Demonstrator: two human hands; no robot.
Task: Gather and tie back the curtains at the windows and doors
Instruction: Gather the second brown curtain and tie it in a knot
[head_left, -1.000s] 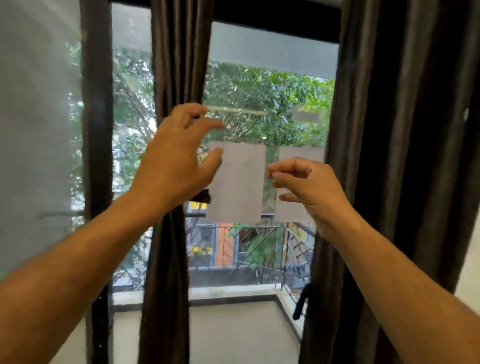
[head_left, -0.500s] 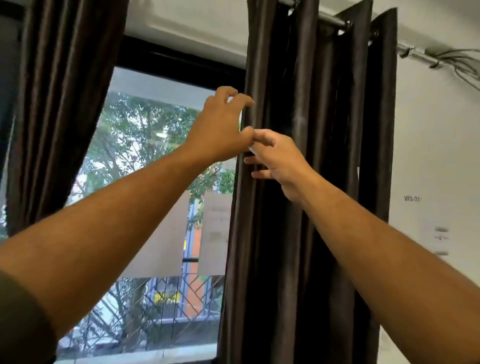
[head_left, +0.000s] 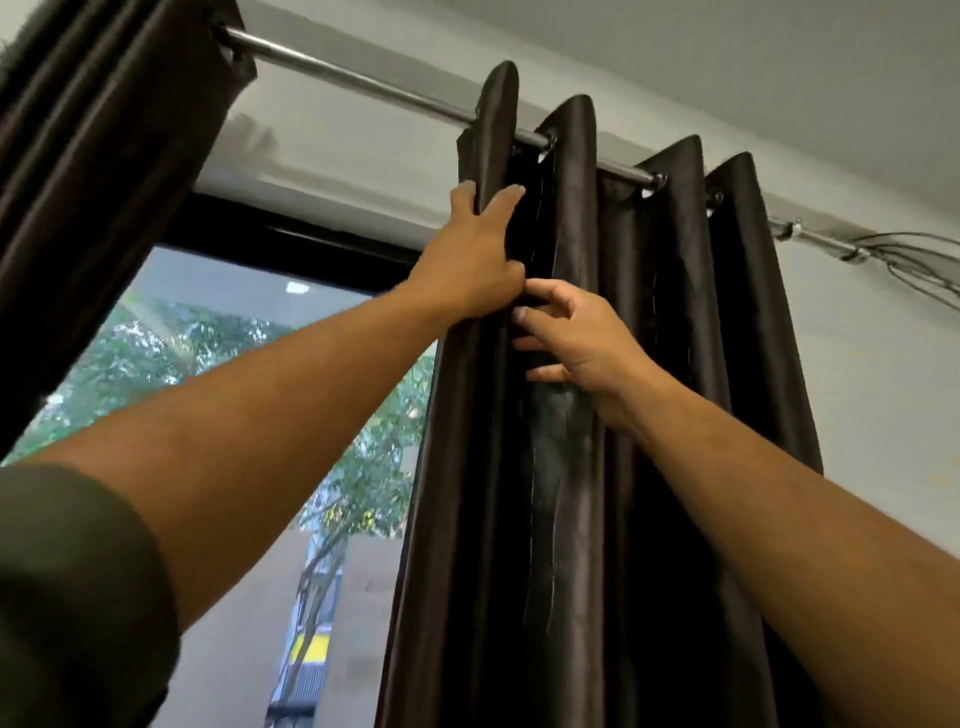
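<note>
High on the rod: dark brown curtain (head_left: 571, 467), glossy, in deep rounded folds, gathered right of the window (head_left: 249, 426).
Left hand (head_left: 470, 260): fingers curled around the curtain's leading fold.
Right hand (head_left: 571, 338): fingers bent, pinching cloth just below.
Rod (head_left: 363, 78): polished metal tube.
Second curtain (head_left: 93, 156): same fabric, upper left.
Wall (head_left: 883, 389): plain, pale.
</note>
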